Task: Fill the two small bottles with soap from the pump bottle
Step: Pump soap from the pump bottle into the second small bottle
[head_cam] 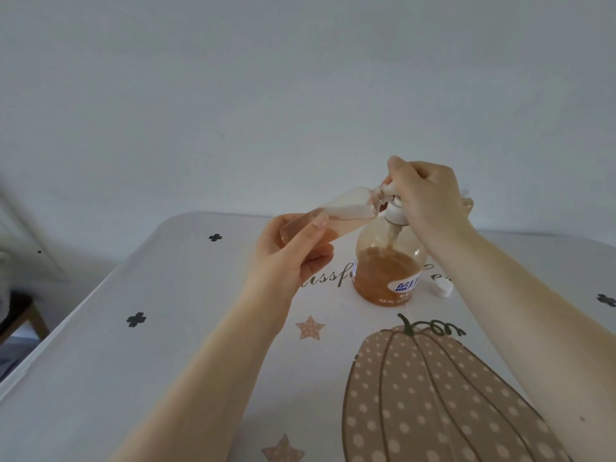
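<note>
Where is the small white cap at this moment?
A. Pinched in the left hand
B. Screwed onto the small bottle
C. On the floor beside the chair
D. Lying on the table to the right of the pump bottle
D: the white cap lies on the table just right of the pump bottle, while the left hand holds the small bottle tilted at the spout.

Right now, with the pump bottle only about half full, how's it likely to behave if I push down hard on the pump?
The pump bottle will probably stay put: its body is wide and the amber soap sits low, weighting the base. It may skid a little, since it stands on a smooth printed tablecloth. Your right hand presses from above, so an off-center push could tilt it.
</note>
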